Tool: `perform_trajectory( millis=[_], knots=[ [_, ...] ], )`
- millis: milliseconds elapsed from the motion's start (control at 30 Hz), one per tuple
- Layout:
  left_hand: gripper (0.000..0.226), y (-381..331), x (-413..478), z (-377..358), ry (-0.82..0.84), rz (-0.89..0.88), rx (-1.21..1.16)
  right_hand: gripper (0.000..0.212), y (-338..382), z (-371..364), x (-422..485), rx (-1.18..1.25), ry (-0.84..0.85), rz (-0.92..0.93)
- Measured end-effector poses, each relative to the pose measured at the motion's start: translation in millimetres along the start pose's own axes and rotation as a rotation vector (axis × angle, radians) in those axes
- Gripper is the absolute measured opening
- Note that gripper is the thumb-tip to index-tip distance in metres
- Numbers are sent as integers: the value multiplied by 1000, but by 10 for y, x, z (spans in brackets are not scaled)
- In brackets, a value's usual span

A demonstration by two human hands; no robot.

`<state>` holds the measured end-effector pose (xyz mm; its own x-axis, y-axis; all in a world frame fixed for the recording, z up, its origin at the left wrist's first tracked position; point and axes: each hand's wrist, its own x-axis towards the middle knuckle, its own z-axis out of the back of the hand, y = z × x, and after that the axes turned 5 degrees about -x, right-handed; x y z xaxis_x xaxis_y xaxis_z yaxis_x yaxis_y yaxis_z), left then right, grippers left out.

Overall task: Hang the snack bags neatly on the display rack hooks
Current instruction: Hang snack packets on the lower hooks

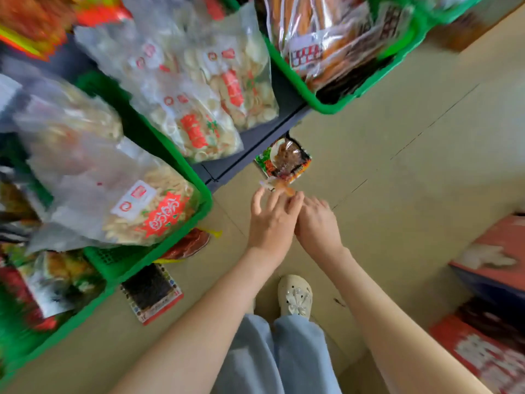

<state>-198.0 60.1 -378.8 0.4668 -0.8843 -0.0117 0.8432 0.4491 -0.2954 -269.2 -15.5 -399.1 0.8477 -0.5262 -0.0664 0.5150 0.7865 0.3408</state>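
Pinching the snack bag (284, 160) by its clear top strip near the shelf (255, 143) corner, the left hand (271, 223) bears something likely light, crinkly and slippery, while whether the right hand (318, 226) fingers grip it I cannot tell.

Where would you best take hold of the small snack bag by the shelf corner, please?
Pinch the flat sealed strip on the snack bag at its near edge, coming from your side, where the left hand holds it; the filled middle bulges.
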Motion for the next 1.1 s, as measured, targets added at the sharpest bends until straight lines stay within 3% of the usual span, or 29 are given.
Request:
perform_trajectory(
  millis=[100, 233, 300, 400, 467, 600, 700, 833, 1033, 1100],
  knots=[
    [38, -159, -13, 930, 35, 28, 31, 38, 301, 964, 33, -78, 17, 73],
    [10, -235, -22, 2096, 11, 37, 110, 23, 779, 2012, 94, -97, -79, 199],
    [19, -266, -71, 2649, 7, 86, 97, 31, 1026, 2425, 154, -119, -136, 288],
    [14, -294, -238, 3347, -73, 198, 18, 13, 1426, 2948, 241, -130, -230, 339],
    [21, -252, -394, 3697, -135, 290, -77, 16, 1704, 3170, 288, -139, -262, 386],
    [20, 7, -661, 4098, -261, 506, -287, 7, 2303, 3389, 368, -76, -251, 428],
    [14, 278, -824, 4302, -374, 609, -284, 20, 2743, 3402, 475, 20, -228, 434],
    [18, 734, -1054, 4430, -420, 705, -311, 14, 3287, 3192, 625, 84, -162, 497],
    [15, 1261, -1326, 4605, -484, 719, -347, 5, 3893, 2889, 808, 193, -87, 565],
    [12, 1446, -1396, 4607, -498, 709, -325, 15, 3999, 2801, 932, 258, -18, 539]
  ],
)
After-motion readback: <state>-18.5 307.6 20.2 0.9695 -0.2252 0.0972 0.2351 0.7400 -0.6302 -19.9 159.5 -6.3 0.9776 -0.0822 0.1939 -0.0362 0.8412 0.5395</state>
